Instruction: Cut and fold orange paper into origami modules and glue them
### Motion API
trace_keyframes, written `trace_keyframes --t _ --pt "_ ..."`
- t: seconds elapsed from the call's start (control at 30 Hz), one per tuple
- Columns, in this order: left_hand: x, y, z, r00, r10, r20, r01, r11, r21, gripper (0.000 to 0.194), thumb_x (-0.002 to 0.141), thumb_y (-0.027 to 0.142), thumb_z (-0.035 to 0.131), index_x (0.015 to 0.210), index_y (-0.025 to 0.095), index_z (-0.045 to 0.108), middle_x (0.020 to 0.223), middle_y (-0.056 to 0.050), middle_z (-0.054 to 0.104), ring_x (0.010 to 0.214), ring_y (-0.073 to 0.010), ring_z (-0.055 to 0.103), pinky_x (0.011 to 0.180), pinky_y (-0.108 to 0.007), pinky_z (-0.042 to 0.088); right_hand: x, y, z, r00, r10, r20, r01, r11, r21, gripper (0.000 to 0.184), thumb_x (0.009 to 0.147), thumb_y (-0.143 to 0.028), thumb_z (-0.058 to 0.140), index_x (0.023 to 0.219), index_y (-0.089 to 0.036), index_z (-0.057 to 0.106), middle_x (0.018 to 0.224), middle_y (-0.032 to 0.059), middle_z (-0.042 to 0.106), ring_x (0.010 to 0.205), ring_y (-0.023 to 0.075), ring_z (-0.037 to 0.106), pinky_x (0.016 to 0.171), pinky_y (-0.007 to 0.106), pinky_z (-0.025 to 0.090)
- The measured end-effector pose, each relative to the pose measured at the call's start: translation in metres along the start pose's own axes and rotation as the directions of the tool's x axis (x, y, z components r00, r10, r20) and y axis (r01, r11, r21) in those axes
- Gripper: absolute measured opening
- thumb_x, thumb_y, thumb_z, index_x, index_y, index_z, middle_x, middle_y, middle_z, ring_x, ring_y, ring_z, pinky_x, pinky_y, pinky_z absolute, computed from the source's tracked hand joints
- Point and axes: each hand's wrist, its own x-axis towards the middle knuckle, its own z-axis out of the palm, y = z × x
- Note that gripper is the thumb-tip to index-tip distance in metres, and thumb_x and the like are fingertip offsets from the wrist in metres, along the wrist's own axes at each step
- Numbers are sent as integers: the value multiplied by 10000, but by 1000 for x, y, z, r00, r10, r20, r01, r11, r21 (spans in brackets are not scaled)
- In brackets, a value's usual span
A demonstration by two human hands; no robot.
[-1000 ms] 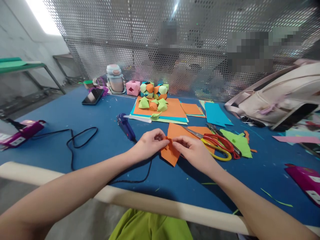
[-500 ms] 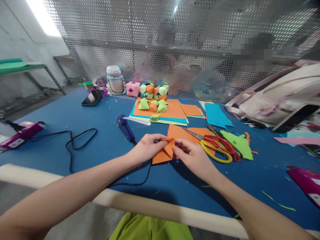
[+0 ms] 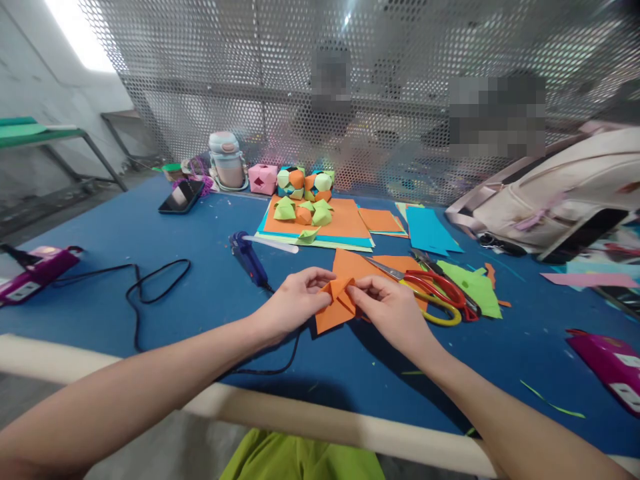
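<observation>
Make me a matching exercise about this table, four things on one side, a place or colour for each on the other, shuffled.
1. folded orange paper
2. glue gun
3. pink paper cube
4. backpack

A. beside the bottle
B. at the picture's right edge
C. between the left hand and right hand
D. dark blue

Pairs: 1-C, 2-D, 3-A, 4-B.

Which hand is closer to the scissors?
Right. The right hand is just beside the scissors, by their handles. The left hand is farther off, on the other side of the folded orange paper.
</observation>
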Motion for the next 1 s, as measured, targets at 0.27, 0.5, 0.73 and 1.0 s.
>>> trace_keyframes --t 0.27,0.5,0.73,1.0 --pt "-4 -1 3 995 -44 92 55 991 -118 383 681 164 552 1058 133 613 943 -44 658 821 -136 582 720 -234 442 -2 -3 2 999 -17 -41 18 1000 1 267 792 -413 579 678 -172 585 503 -15 572 459 118 535 467 230 418" --pt "-1 -6 0 999 23 33 -25 998 55 283 770 352 556 871 118 679 815 -45 660 760 -161 564 658 -249 434 -4 -6 4 999 -34 -16 33 999 -40 261 797 -417 574 691 -179 580 524 -16 564 481 125 544 491 240 432" --pt "-1 -4 -2 999 -1 52 -4 996 85 238 770 318 552 803 121 681 695 -8 615 616 -112 485 540 -208 357 -1 -9 -3 995 -96 6 96 993 -65 316 844 -423 499 910 -171 677 671 25 611 580 145 554 524 258 449" --pt "-5 1 0 991 -80 111 66 990 123 177 726 267 536 659 132 628 535 48 477 514 -77 378 484 -200 276 -1 -9 -2 994 -92 53 98 986 -133 255 818 -383 549 691 -186 650 633 11 608 588 143 541 530 253 412"
